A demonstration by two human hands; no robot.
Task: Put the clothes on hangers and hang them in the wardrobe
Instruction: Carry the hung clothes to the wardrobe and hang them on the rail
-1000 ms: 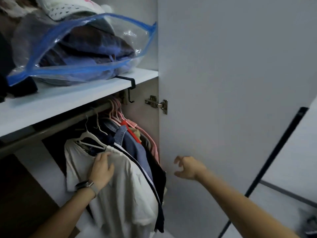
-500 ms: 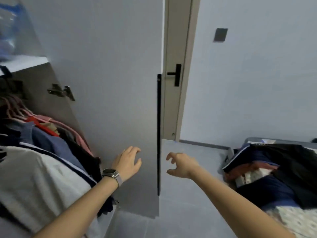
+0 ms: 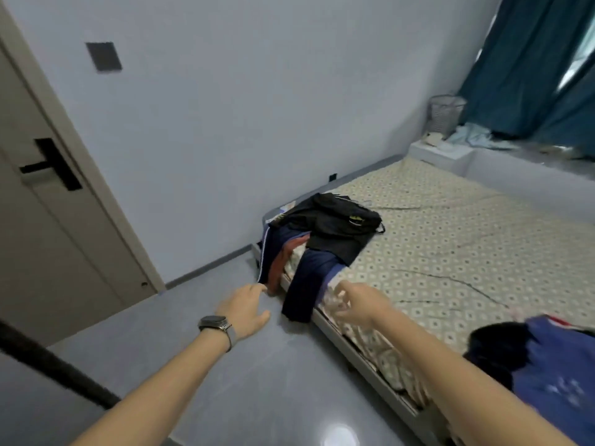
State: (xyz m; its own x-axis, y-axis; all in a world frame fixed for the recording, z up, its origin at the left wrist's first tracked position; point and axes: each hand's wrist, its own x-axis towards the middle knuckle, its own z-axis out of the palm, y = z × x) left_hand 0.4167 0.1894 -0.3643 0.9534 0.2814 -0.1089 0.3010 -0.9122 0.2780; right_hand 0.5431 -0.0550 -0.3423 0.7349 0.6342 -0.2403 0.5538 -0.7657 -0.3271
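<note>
A pile of clothes lies on the near corner of the bed: a black garment on top, dark navy pieces and a rust-red one hanging over the edge. My left hand, with a watch on its wrist, reaches out over the floor just short of the hanging navy cloth, fingers relaxed and holding nothing. My right hand is stretched toward the bed's edge beside the same pile, fingers loosely curled and empty. A blue garment lies at the right edge of the bed. The wardrobe is out of view.
A beige door with a black handle stands at the left. The dark edge of the wardrobe door crosses the lower left. Grey floor lies between me and the bed. A mesh bin and teal curtains are at the far right.
The view has swung from the wardrobe to the bed. My left hand left the hanging white shirt, and both empty hands now reach toward the clothes pile.
</note>
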